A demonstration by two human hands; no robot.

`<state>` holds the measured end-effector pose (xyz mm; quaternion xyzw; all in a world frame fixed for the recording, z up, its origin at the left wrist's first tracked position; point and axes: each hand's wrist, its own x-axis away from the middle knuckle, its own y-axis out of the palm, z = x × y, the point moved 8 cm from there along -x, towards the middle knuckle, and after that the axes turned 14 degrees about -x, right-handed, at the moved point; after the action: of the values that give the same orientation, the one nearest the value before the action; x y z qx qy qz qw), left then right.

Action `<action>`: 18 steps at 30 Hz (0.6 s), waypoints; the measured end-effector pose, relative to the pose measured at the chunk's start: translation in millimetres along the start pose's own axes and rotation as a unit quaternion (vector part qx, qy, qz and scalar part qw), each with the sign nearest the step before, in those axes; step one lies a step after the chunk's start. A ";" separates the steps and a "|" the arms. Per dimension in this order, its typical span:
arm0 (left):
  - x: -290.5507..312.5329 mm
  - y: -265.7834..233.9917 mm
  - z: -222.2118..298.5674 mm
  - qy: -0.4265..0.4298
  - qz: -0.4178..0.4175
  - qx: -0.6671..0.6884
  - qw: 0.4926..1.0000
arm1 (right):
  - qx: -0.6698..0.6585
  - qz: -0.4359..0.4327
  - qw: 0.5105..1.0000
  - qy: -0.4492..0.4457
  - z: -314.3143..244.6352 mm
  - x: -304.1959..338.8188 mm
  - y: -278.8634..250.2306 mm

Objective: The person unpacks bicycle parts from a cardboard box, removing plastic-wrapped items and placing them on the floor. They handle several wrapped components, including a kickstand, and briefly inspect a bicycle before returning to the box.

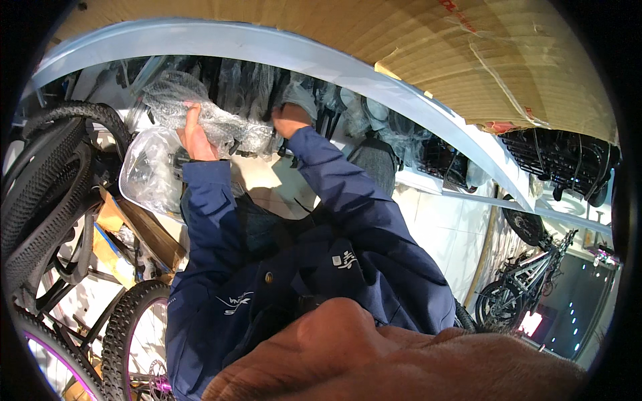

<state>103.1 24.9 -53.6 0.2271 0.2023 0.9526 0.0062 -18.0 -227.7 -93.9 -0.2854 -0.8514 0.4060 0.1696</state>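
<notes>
A long package in clear bubble wrap lies crosswise in front of a low shelf, with dark parts faintly visible inside it. My left hand grips its left part, thumb on top and the other fingers hidden beneath. At the package's right end is my right hand, its fingers curled in toward the shelf and partly out of sight. Clear plastic wrapping touches the back of that hand; what its fingers hold is hidden. Several other plastic-wrapped dark parts hang or stand close behind both hands.
A pale shelf beam arches above the hands, with a large cardboard box on top. To the left are a clear plastic bin, stacked black tyres and an opened carton. Bicycles stand at the right.
</notes>
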 end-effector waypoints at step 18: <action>-17.9 -14.0 -21.1 -0.045 0.046 -0.029 0.997 | -0.061 -0.121 0.990 0.049 34.9 54.4 52.2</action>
<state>108.9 27.8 -83.9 0.2787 0.1632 0.9461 -0.0223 -60.4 -188.0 -153.3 -0.2095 -0.8934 0.3156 0.2416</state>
